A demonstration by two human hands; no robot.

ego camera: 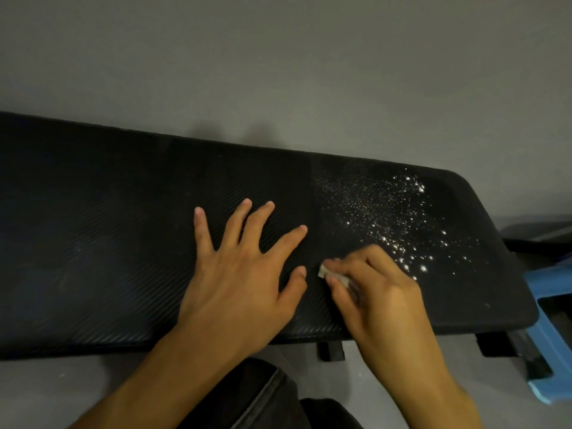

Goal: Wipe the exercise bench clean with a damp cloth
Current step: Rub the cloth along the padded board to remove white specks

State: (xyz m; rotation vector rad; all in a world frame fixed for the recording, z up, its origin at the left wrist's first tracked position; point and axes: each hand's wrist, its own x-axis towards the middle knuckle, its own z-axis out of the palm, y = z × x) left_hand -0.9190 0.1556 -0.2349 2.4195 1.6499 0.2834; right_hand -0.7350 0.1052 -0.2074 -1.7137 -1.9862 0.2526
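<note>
Left hand (241, 274) flat on one bench (93, 243); right hand (380, 292) grips one cloth (323, 271).

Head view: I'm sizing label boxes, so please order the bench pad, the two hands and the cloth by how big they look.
1. Bench pad, by far largest.
2. Left hand and right hand: alike, not ranked.
3. Cloth, only a small white corner shows beside the right hand's fingers.

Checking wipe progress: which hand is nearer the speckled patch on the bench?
Right. The right hand, gripping the cloth, sits at the near edge of the speckled patch; the left hand rests flat on the bench, left of it.
</note>
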